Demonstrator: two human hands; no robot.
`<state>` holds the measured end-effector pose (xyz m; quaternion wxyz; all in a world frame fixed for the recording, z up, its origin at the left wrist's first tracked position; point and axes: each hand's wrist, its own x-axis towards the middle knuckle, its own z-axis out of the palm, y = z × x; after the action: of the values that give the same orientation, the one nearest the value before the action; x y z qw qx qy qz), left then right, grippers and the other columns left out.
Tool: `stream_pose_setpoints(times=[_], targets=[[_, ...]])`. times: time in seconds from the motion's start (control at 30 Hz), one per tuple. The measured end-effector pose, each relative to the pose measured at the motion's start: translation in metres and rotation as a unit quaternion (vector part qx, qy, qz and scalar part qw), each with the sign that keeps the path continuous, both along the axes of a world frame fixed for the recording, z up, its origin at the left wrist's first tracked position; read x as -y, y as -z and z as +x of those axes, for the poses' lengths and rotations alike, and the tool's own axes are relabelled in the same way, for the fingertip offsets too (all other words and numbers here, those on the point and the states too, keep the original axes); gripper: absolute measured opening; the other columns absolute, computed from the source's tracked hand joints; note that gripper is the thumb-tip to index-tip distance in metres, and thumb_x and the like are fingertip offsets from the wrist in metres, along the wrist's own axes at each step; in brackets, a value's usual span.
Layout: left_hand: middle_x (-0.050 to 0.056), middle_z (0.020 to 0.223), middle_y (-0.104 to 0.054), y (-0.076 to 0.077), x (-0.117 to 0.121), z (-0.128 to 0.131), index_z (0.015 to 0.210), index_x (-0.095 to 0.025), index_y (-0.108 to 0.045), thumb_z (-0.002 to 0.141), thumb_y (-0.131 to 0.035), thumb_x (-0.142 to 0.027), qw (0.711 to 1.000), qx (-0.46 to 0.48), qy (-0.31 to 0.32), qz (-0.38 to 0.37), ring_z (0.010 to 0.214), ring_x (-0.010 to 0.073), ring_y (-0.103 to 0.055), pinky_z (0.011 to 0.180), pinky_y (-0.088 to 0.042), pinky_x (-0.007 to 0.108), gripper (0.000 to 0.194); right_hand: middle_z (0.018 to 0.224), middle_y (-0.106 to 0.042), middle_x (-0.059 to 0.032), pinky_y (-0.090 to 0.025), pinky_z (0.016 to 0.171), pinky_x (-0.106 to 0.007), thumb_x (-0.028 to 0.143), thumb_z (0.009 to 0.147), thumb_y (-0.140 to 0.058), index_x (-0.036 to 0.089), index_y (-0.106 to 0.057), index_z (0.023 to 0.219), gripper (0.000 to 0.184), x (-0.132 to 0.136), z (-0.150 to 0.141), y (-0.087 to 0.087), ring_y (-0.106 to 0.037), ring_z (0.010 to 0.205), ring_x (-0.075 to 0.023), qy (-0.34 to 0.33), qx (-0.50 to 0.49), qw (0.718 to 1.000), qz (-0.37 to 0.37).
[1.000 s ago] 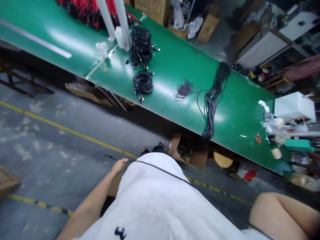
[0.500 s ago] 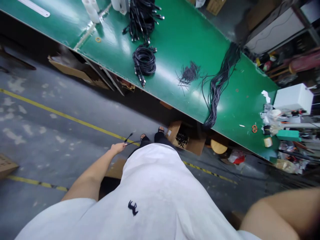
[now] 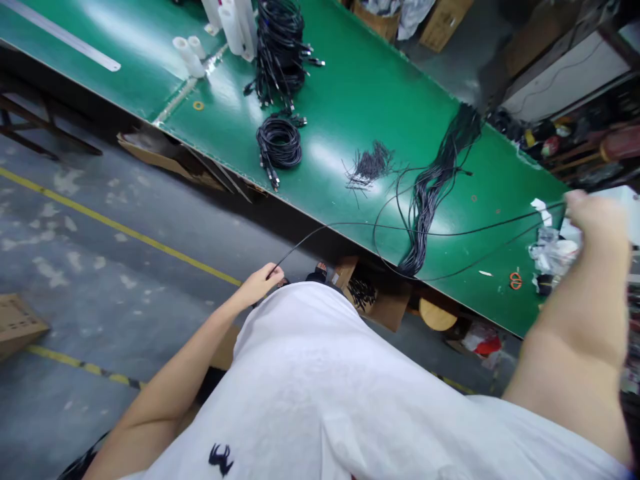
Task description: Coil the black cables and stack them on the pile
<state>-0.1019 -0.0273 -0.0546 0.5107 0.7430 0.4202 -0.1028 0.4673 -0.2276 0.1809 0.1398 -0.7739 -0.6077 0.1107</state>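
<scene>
Cable [image 3: 475, 231], thin, long and black, stretches across the near edge of a smooth green-topped bench [image 3: 340, 100], between a person's bare hands. The left hand [image 3: 263, 280], short of that edge, pinches it with closed fingers. It runs to the outstretched right hand [image 3: 585, 207] at the bench's right end, too blurred to tell how those fingers stand. A slack loop crosses a loose bundle of thin black cables [image 3: 423, 220] spanning far edge to near. It looks light, bendy and smooth, apt to snag; a fingertip pinch near its ends should suit.
</scene>
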Motion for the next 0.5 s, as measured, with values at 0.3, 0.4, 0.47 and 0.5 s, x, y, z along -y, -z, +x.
stream_pose_setpoints(times=[0.3, 0.4, 0.47, 0.5], targets=[[-0.001, 0.079, -0.063, -0.099, -0.008, 0.046, 0.108, -0.018, -0.069, 0.087, -0.06, -0.041, 0.958, 0.193, 0.027, -0.209, 0.065, 0.0093, -0.05, 0.062, -0.044, 0.02, 0.032, 0.095, -0.069, 0.0051, -0.051, 0.094, -0.035, 0.049, 0.093, -0.05, 0.032, -0.066, 0.103, 0.026, -0.068, -0.275, 0.154, -0.062, 0.091, -0.015, -0.062, -0.277, 0.953, -0.108], [-0.008, 0.055, -0.036, -0.105, -0.039, 0.02, 0.1, -0.014, -0.068, 0.083, -0.067, -0.045, 0.917, 0.259, -0.154, -0.262, 0.044, 0.0033, -0.023, 0.041, -0.022, 0.015, 0.035, 0.1, -0.065, -0.006, -0.047, 0.1, -0.047, 0.055, 0.096, -0.036, 0.025, -0.064, 0.092, 0.041, -0.06, -0.25, 0.161, -0.059, 0.099, -0.0228, 0.013, -0.301, 0.953, -0.028], [-0.01, 0.054, -0.027, -0.111, -0.049, 0.013, 0.105, -0.013, -0.067, 0.084, -0.068, -0.047, 0.889, 0.301, -0.195, -0.285, 0.043, 0.0026, -0.016, 0.04, -0.016, 0.015, 0.04, 0.121, -0.06, -0.0118, -0.046, 0.102, -0.045, 0.054, 0.094, -0.046, 0.022, -0.062, 0.115, 0.042, -0.07, -0.24, 0.161, -0.058, 0.112, -0.0253, 0.02, -0.28, 0.957, 0.072], [-0.01, 0.054, -0.028, -0.115, -0.049, 0.015, 0.109, -0.012, -0.067, 0.083, -0.069, -0.046, 0.886, 0.303, -0.176, -0.303, 0.043, 0.0026, -0.017, 0.039, -0.016, 0.015, 0.043, 0.136, -0.053, -0.0142, -0.044, 0.106, -0.045, 0.052, 0.093, -0.05, 0.02, -0.055, 0.13, 0.049, -0.08, -0.245, 0.16, -0.053, 0.122, -0.0264, -0.004, -0.277, 0.955, 0.109]])
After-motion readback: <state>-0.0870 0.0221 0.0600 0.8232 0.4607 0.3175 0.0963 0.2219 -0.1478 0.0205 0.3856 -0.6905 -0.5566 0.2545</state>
